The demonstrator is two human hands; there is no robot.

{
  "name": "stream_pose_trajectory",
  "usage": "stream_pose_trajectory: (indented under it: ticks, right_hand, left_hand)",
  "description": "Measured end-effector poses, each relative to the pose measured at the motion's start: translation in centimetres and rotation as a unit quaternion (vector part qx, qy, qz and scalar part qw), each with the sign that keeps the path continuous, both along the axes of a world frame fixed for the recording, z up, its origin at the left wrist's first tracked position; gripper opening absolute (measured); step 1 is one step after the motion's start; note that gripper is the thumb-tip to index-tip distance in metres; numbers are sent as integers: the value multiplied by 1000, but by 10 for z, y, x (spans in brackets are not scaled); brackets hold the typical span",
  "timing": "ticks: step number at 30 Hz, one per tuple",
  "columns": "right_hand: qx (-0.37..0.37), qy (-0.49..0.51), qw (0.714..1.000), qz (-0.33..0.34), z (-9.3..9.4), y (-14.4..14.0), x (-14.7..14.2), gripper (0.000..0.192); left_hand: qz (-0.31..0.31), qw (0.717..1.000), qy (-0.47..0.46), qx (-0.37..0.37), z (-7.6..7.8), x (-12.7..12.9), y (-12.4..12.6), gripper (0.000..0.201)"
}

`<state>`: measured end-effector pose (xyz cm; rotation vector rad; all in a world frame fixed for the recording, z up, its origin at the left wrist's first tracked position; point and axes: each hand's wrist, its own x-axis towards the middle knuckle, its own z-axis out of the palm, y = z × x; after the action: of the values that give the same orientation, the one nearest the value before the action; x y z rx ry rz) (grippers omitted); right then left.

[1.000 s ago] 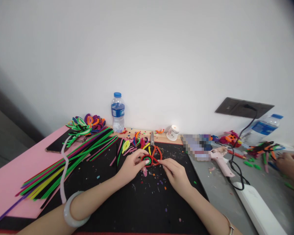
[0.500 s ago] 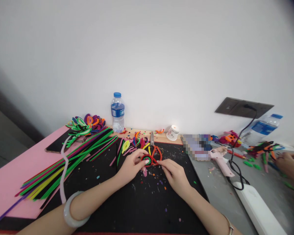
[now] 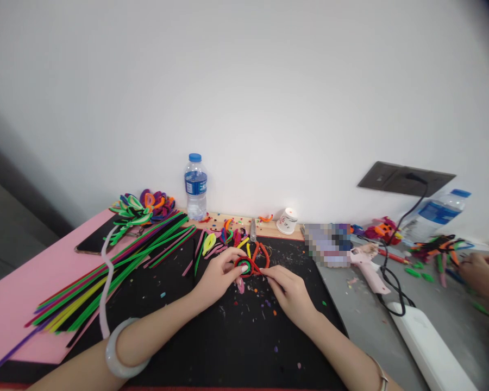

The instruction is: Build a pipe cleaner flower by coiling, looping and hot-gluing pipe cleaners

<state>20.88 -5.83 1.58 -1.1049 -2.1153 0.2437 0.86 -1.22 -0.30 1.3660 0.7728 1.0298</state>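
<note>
Pinching a pipe-cleaner coil (image 3: 245,266), left hand (image 3: 219,277) and right hand (image 3: 291,292) crowd scissors (image 3: 256,245) just behind.

Craft table, pipe cleaners (image 3: 118,260), glue gun (image 3: 367,263)

Head camera looks forward-down, seemingly near, at the mat (image 3: 236,336).

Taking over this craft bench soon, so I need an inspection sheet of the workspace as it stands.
Surface: black mat, pink sheet at left.
Job's things: red-green coil, pinched between left hand and right hand.
Clutter: pipe cleaners, scissors, scraps, water bottle, tape roll, glue gun.
Grip: both shut on the coil.
Cables: black cord to wall socket; power strip.
Surroundings: white wall; another person's hand at right.
</note>
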Motion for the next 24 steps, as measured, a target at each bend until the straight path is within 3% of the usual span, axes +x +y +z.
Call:
stream_pose_trajectory:
  ticks: [24]
  right_hand:
    - [-19,10,1000,22,-1,-1,-3,27]
  left_hand:
    - [-7,1000,-7,-6,0,1,-1,23]
